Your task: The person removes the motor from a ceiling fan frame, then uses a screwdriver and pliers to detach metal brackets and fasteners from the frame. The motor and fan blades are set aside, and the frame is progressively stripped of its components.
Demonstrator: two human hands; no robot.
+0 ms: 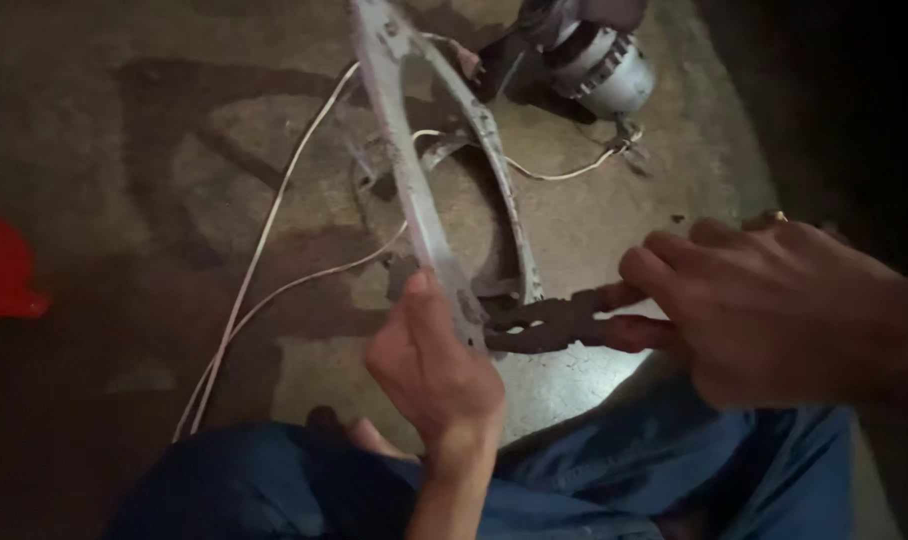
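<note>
Above the concrete floor (pixel 174 150), left hand (pixel 434 365) is gripping the grey oval metal frame (pixel 424 215) steady while right hand (pixel 774 310) is squeezing red-handled pliers (pixel 564 322) biting its edge.

You hold a dull, grimy grey metal frame (pixel 424 190) and dark matt steel pliers (pixel 539 325) with worn red plastic grips, over rough stained concrete floor (pixel 154 130), glossy white plastic wire (pixel 264 240) and blue cloth trousers (pixel 614 480).
</note>
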